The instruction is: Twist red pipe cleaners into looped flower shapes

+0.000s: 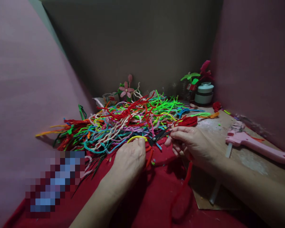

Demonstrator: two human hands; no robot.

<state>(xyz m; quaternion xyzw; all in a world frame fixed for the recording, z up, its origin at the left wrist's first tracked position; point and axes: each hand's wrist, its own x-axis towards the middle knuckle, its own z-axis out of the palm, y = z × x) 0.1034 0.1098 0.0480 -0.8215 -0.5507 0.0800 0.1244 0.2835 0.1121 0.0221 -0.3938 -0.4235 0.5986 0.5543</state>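
My left hand [130,155] is closed around small scissors [158,136] with dark blades, which point right and slightly up. By its thumb, a yellow strip [136,138] curves; whether it belongs to the scissors or the pile is unclear. My right hand [187,139] has its fingers pinched close to the blade tips. From under that palm a red pipe cleaner [187,179] hangs down over the red cloth [161,183]. Just beyond both hands spreads a tangled heap of pipe cleaners [123,123] in many colours.
A pink glue gun [254,144] lies on the board [254,167] at right, a glue stick [215,193] nearer me. Behind the heap stand a pink fuzzy flower [126,90] and a lidded jar [204,94]. Walls close in on both sides. A blurred patch covers the lower left.
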